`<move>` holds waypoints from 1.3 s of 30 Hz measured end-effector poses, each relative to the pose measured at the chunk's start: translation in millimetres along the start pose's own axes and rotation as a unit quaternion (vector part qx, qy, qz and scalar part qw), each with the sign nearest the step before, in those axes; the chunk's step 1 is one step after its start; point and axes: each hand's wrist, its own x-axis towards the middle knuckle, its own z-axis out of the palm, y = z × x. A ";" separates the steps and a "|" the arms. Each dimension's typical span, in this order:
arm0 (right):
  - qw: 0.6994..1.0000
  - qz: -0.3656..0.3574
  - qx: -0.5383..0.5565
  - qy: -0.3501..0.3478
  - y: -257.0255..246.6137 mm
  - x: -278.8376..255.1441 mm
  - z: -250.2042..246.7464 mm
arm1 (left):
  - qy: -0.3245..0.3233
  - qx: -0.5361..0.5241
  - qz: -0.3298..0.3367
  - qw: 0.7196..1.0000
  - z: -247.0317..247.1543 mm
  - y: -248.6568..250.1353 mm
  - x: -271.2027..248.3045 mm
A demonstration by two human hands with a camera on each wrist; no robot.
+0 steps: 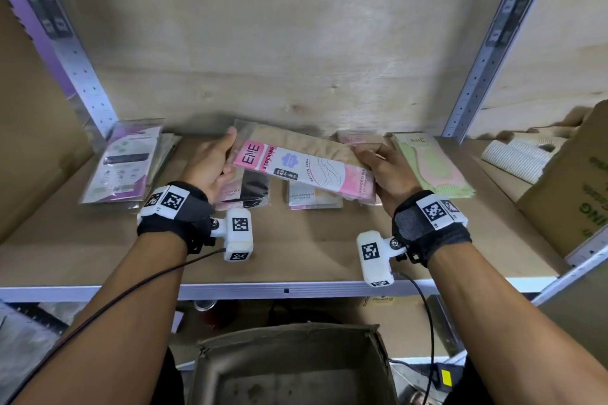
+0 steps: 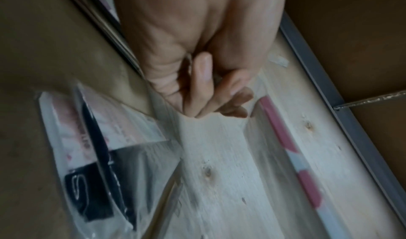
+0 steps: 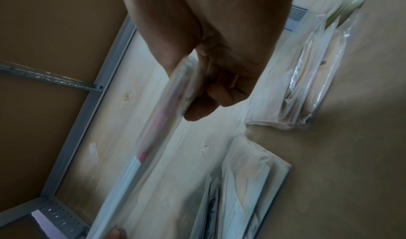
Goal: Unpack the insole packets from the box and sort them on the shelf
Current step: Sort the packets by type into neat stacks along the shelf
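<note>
Both hands hold one pink-and-white packet (image 1: 302,168) printed "ENE STOCKING", tilted, just above the wooden shelf (image 1: 296,250). My left hand (image 1: 227,153) grips its left end, thumb on top and fingers underneath. My right hand (image 1: 367,158) grips its right end. The left wrist view shows curled fingers (image 2: 206,90) on clear plastic with the packet's pink edge (image 2: 285,138) beyond them. In the right wrist view, the right hand's fingers (image 3: 215,93) wrap round the packet (image 3: 158,129), seen edge-on. An open cardboard box (image 1: 289,368) sits below the shelf, its inside dim.
Sorted piles lie on the shelf: purple packets (image 1: 121,164) at left, a black packet (image 1: 253,187), a white-and-pink pile (image 1: 312,202), and green packets (image 1: 431,164) at right. A big cardboard box (image 1: 575,194) holding white ribbed items (image 1: 519,154) stands far right. Metal uprights (image 1: 480,52) flank the bay.
</note>
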 end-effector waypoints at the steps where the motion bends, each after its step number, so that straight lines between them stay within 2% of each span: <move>1: 1.000 -0.001 -0.004 0.001 0.2 0.5 0.0 | 0.011 0.006 0.013 1.000 -1.8 1.0 1.0; 4: 1.000 0.000 -0.010 0.011 1.1 2.0 0.1 | 0.036 0.051 0.047 0.997 -3.9 -0.6 2.8; 9: 0.999 0.001 -0.041 0.031 6.0 3.4 -0.5 | 0.046 0.196 0.085 0.976 0.1 -8.3 7.1; 15: 0.999 -0.010 -0.046 0.021 6.8 7.9 -2.5 | 0.052 0.217 0.132 0.966 -6.3 -2.4 11.8; 18: 0.999 -0.003 -0.040 0.012 8.7 10.1 -4.6 | 0.069 0.222 0.135 0.963 -4.4 -0.8 12.4; 22: 0.999 0.003 -0.033 0.005 11.2 12.0 -0.9 | 0.125 0.192 0.110 0.967 -3.1 -0.7 13.6; 30: 1.000 0.026 0.003 0.009 9.7 18.8 -9.6 | 0.116 0.087 0.001 0.989 1.9 -9.6 13.4; 33: 0.997 0.053 0.052 0.022 3.3 21.4 -21.5 | 0.079 0.028 -0.027 0.996 11.7 -11.5 13.7; 36: 0.992 0.067 0.106 0.013 -3.6 22.6 -32.5 | 0.006 0.064 -0.024 0.998 36.8 -11.4 7.4; 39: 0.990 0.070 0.121 -0.010 -9.1 23.9 -40.8 | -0.089 0.123 -0.035 0.988 74.7 -12.1 -2.5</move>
